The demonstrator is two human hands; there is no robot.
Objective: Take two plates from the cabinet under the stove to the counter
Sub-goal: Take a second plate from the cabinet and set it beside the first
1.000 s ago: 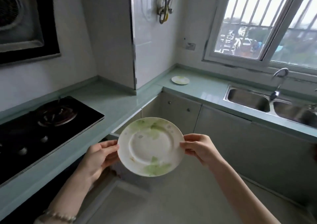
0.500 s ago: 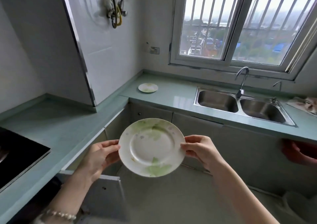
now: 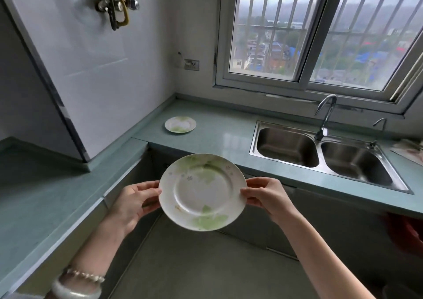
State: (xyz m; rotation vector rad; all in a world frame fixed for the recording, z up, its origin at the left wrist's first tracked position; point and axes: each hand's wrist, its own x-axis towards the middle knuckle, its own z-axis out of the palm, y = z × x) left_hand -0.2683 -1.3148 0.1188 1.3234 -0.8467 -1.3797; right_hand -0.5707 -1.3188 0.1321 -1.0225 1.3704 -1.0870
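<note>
The plate [image 3: 202,192] is hanging in the air above the floor, tilting slightly toward the camera, just in front of the bench [image 3: 219,138]. The left hand [image 3: 132,203] is pinching its left rim and the right hand [image 3: 266,198] is pinching its right rim. A second plate [image 3: 180,124] is lying flat on the bench near the wall, well left of the sink [image 3: 287,148].
</note>
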